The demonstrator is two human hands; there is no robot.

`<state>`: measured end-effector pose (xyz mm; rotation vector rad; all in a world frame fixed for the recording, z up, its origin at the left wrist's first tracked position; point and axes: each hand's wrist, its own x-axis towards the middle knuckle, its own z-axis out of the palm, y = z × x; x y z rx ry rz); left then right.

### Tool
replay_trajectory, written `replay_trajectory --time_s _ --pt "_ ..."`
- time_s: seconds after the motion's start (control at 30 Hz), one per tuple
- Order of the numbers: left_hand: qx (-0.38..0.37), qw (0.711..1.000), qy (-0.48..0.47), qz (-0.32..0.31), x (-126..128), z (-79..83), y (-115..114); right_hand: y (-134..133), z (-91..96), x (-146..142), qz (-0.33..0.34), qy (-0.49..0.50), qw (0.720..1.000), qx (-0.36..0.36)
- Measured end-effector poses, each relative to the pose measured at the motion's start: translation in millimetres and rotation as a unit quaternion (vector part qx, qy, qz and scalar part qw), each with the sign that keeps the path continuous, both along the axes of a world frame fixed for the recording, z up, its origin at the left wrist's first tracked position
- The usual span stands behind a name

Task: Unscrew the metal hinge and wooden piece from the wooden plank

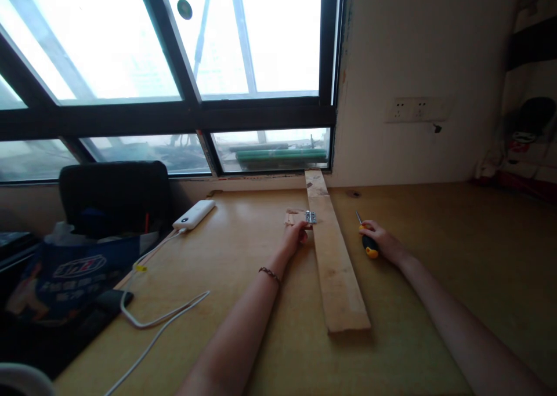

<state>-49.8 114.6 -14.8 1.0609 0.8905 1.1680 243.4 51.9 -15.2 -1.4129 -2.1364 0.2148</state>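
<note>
A long wooden board (pixel 335 257) lies on the table, running away from me towards the window. A metal hinge (pixel 310 217) sits at the board's left edge, bridging to a small wooden piece (pixel 293 215). My left hand (pixel 297 236) is closed on this small piece, just below the hinge; part of the piece is hidden by the fingers. To the right of the board, my right hand (pixel 383 242) is wrapped around a screwdriver (pixel 369 246) with a black and yellow handle. Its metal shaft points away from me, apart from the hinge.
On the table's left side lies a white power bank (pixel 194 215) with a white cable (pixel 161 326) looping towards me. A black chair (pixel 114 193) and a blue bag (pixel 82 274) stand beyond the left edge. Behind the table are a window and a wall socket (pixel 416 110).
</note>
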Motion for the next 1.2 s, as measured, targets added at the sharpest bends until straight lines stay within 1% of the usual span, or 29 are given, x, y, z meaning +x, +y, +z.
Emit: replay_trajectory --time_s 0.27,0.47,0.6,0.67,0.73,0.83,0.9,0.97,1.1,1.17,1.2 --pt "0.014 1.000 0.010 0.008 0 -2.5 0 4 -5.4 8 0.015 -0.010 1.000 -0.002" --pt "-0.007 1.000 0.007 0.010 0 -3.0 0 4 -3.9 12 0.033 -0.044 0.998 0.007" --pt "-0.012 1.000 0.004 0.003 0 -0.8 -1 3 -2.4 15 0.035 -0.031 0.999 0.018" --pt "-0.011 1.000 0.002 -0.001 0 -0.3 -1 1 -0.5 14 0.025 -0.017 0.999 0.026" --pt "-0.011 1.000 0.004 0.002 0 -0.3 -1 -1 2.8 10 -0.010 -0.005 0.999 0.038" --pt "-0.014 1.000 0.005 0.009 0 -0.1 -2 -5 9.3 0 -0.113 -0.001 0.992 0.053" --pt "-0.017 1.000 0.004 0.009 0 0.6 -2 -7 12.5 -9 -0.186 -0.008 0.982 0.044" --pt "-0.019 1.000 0.005 0.007 0 1.5 -3 -8 13.3 -18 -0.235 -0.018 0.972 0.025" --pt "-0.021 1.000 0.003 0.006 0 2.1 -3 -10 11.3 -31 -0.269 -0.025 0.963 0.004" --pt "-0.021 1.000 0.001 0.003 0 1.4 -3 -12 12.5 -36 -0.276 -0.025 0.961 0.018" --pt "-0.018 1.000 0.000 0.002 0 1.0 -3 -14 14.0 -39 -0.269 -0.019 0.962 0.032"
